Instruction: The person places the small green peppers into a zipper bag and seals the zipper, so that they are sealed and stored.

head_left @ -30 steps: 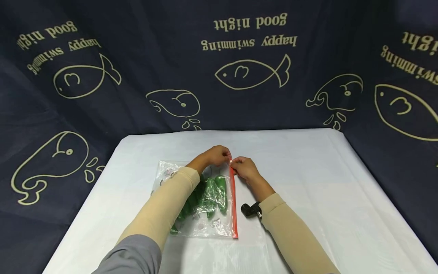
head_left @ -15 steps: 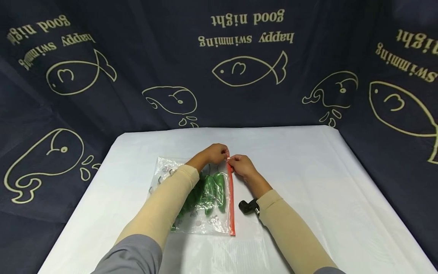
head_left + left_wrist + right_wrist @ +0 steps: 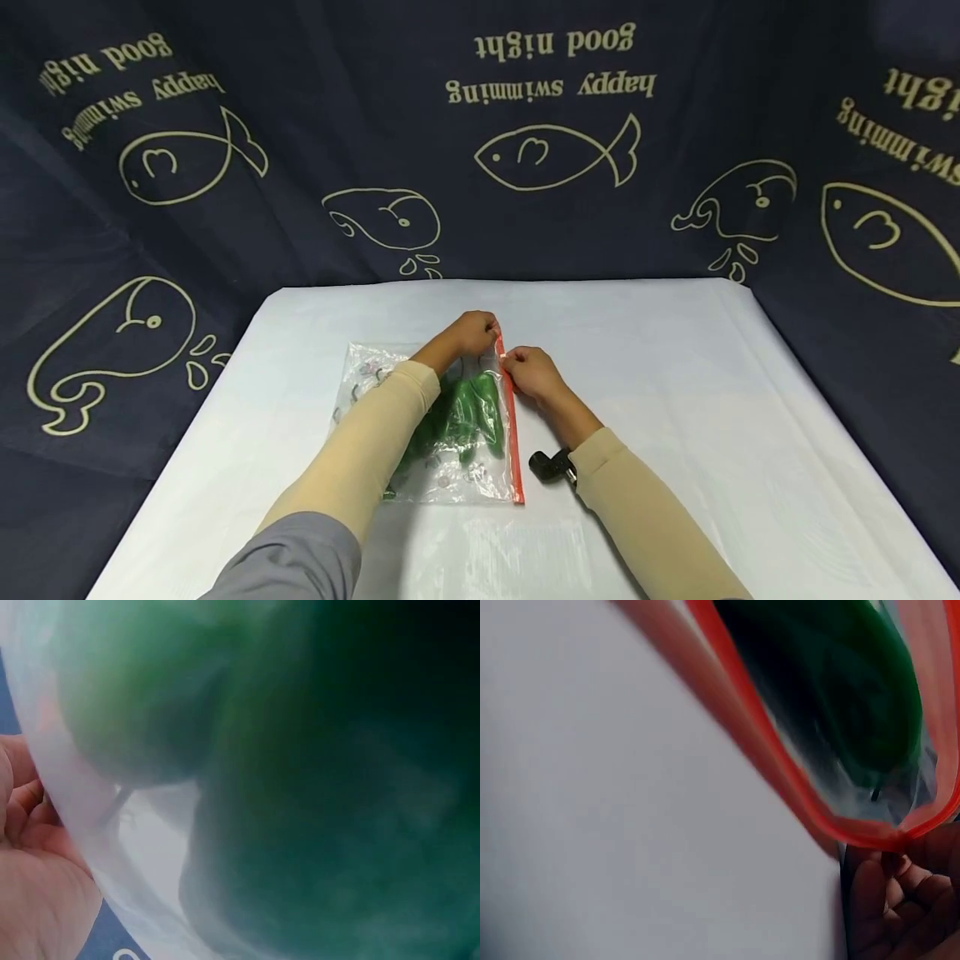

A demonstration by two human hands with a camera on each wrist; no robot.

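Note:
A clear zip bag (image 3: 480, 492) with a red zip strip (image 3: 513, 442) along its right side lies on the table. Inside are several green peppers (image 3: 467, 412), long and glossy; one pepper (image 3: 870, 697) shows a dark stem in the right wrist view. My left hand (image 3: 474, 332) pinches the far end of the red strip. Just nearer to me, my right hand (image 3: 531, 371) pinches the strip at a small white slider (image 3: 503, 356). In the right wrist view the two red edges stand apart and meet at the fingers (image 3: 870, 889). Plastic and peppers fill most of the left wrist view.
A white cloth covers the table (image 3: 675, 375). Behind and at both sides hangs a dark blue curtain (image 3: 555, 225) with fish and whale drawings. A black wrist camera (image 3: 550, 467) sits by the right sleeve. My left forearm covers part of the bag.
My right hand and the white slider have shifted slightly toward me along the strip. The gap between the hands has widened, and more red strip shows between them. The left hand keeps its grip.

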